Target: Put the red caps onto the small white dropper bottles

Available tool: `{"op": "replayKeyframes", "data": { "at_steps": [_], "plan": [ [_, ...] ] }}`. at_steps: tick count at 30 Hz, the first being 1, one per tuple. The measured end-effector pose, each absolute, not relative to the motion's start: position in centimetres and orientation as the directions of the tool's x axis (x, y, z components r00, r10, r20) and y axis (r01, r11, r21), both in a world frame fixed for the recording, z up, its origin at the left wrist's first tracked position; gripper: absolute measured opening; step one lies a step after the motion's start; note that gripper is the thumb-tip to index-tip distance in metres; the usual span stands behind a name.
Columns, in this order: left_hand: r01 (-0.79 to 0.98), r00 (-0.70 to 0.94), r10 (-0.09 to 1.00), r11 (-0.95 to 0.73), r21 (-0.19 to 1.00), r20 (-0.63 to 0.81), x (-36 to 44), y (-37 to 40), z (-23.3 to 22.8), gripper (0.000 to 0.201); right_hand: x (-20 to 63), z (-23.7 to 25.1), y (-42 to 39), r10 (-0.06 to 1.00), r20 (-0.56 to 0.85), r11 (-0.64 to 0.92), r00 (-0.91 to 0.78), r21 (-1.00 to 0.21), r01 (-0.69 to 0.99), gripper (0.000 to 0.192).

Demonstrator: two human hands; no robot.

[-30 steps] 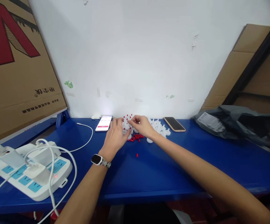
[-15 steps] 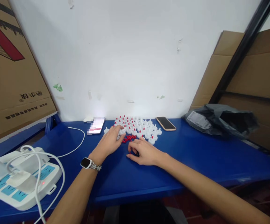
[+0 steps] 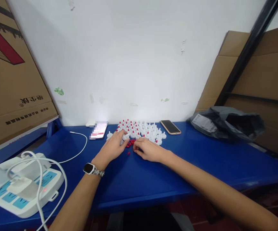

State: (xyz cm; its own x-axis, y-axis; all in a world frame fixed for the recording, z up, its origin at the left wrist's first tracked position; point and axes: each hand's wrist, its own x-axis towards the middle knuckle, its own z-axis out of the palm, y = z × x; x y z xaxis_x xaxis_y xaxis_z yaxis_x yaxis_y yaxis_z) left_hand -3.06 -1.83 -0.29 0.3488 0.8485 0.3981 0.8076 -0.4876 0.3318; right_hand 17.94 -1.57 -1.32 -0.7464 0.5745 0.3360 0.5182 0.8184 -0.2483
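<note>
My left hand [image 3: 114, 145], with a watch on its wrist, is closed around a white nozzle cap [image 3: 126, 137] at its thumb and fingertips. My right hand [image 3: 150, 149] is curled, thumb and fingers drawn together at the right side of a small pile of red tips [image 3: 130, 143]; what is in its pinch is hidden. One loose red tip [image 3: 128, 153] lies in front of the pile. Behind both hands stand several white nozzle caps [image 3: 141, 129], many at the left with red tips on their spouts, others with bare white spouts.
On the blue table [image 3: 139, 179], a lit phone [image 3: 99, 130] lies left and a dark phone [image 3: 170, 127] right. A power strip [image 3: 23, 186] with plugs and white cables fills the near left. A grey plastic bag [image 3: 227, 123] and cardboard [image 3: 261, 77] stand right.
My right hand has moved slightly up and away from me, to the edge of the red pile. A loose red tip now shows on the table. My left hand stays about where it was.
</note>
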Motion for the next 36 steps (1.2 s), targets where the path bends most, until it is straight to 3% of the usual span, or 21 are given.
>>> {"op": "replayKeyframes", "data": {
  "at_steps": [6, 18, 20, 22, 24, 26, 30, 36],
  "plan": [
    [0.806, 0.341, 0.860, -0.475, 0.353, 0.379, -3.1, -1.9, -0.2, 0.035, 17.7, -1.4, -1.3, 0.589, 0.360, 0.807, -0.724, -0.224, 0.546, 0.003],
    [0.781, 0.343, 0.858, -0.487, 0.392, 0.383, -3.2, -1.7, -0.5, 0.039, 17.9, -1.8, -1.3, 0.582, 0.409, 0.798, -0.703, -0.123, 0.590, 0.010],
    [0.776, 0.344, 0.856, -0.491, 0.396, 0.386, -3.2, -1.6, -0.6, 0.039, 17.9, -1.8, -1.2, 0.612, 0.456, 0.783, -0.646, -0.233, 0.577, 0.008],
    [0.771, 0.346, 0.854, -0.495, 0.400, 0.390, -3.2, -1.6, -0.6, 0.039, 18.0, -1.5, -0.8, 0.698, 0.492, 0.716, -0.521, -0.469, 0.517, 0.007],
    [0.764, 0.353, 0.852, -0.501, 0.407, 0.388, -3.1, -1.5, -0.6, 0.039, 17.9, -1.1, 0.0, 0.801, 0.475, 0.592, -0.365, -0.717, 0.367, 0.011],
    [0.752, 0.363, 0.850, -0.509, 0.419, 0.382, -3.0, -1.5, -0.7, 0.039, 17.5, -0.5, 0.8, 0.865, 0.429, 0.480, -0.258, -0.859, 0.179, 0.021],
    [0.724, 0.389, 0.846, -0.525, 0.447, 0.365, -2.8, -1.5, -0.9, 0.040, 16.1, 0.2, 1.8, 0.891, 0.382, 0.383, -0.245, -0.923, -0.048, 0.034],
    [0.693, 0.440, 0.817, -0.573, 0.438, 0.372, -2.5, -1.9, -0.7, 0.035, 15.3, 0.3, 1.0, 0.880, 0.366, 0.356, -0.303, -0.930, -0.090, 0.038]
  ]
}}
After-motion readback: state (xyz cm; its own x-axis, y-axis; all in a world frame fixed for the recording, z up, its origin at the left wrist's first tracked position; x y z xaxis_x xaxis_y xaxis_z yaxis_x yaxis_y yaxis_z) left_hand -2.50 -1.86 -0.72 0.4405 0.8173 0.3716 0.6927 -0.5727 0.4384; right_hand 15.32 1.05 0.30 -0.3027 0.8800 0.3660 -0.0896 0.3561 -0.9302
